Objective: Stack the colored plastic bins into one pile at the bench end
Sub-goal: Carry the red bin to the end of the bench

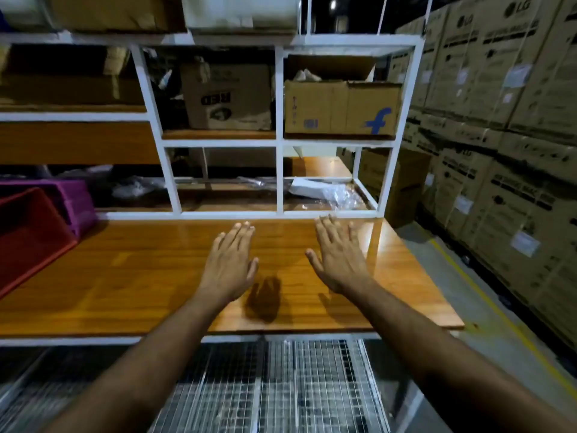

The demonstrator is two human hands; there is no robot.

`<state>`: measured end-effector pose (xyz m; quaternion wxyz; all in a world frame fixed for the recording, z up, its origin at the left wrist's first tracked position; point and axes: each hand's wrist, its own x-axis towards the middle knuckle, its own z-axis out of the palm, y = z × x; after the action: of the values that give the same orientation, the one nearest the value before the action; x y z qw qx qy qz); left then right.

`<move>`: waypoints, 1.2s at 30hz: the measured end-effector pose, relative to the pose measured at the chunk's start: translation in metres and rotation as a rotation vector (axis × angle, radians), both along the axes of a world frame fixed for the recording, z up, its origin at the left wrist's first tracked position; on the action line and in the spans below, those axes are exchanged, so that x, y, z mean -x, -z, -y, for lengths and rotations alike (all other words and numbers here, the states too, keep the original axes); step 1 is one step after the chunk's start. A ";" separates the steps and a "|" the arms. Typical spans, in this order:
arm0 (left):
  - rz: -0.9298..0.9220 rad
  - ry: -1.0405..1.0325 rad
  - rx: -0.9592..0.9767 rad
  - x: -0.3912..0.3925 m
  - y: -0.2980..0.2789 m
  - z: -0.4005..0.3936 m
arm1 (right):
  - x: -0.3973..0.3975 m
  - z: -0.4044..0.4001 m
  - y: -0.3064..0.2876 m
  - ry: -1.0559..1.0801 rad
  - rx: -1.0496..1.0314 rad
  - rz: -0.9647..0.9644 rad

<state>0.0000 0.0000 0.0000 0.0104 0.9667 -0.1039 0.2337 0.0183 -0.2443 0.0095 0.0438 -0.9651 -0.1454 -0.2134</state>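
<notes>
A red plastic bin point(28, 235) lies at the far left of the wooden bench point(140, 276), partly cut off by the frame edge. Behind it sits a purple bin point(70, 200), touching or overlapping it. My left hand point(231, 260) hovers flat over the middle of the bench, fingers apart, holding nothing. My right hand point(338, 254) is stretched out palm down a little to the right, also empty. Both hands are well to the right of the bins.
A white metal shelf frame point(279, 176) rises at the back of the bench with cardboard boxes point(342, 107) and plastic wrap point(337, 195) in it. Stacked cartons point(499, 135) line the right aisle. A wire mesh shelf point(281, 385) lies below the bench's front edge.
</notes>
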 end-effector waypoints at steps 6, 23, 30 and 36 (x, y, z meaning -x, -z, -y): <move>-0.202 -0.119 0.059 0.044 0.071 -0.014 | 0.029 -0.008 0.078 -0.096 0.043 -0.219; -0.324 -0.451 0.215 0.140 0.104 -0.197 | 0.035 -0.210 0.116 -0.420 -0.038 -0.393; -0.302 -0.495 0.174 0.173 0.105 -0.347 | 0.062 -0.368 0.111 -0.482 -0.113 -0.422; -0.277 -0.523 0.150 0.191 0.088 -0.448 | 0.083 -0.493 0.101 -0.544 -0.158 -0.488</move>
<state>-0.1914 0.4485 -0.0876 0.0354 0.9798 0.1684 0.1017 -0.0650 0.2492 -0.0912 0.2067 -0.9073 -0.3647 0.0318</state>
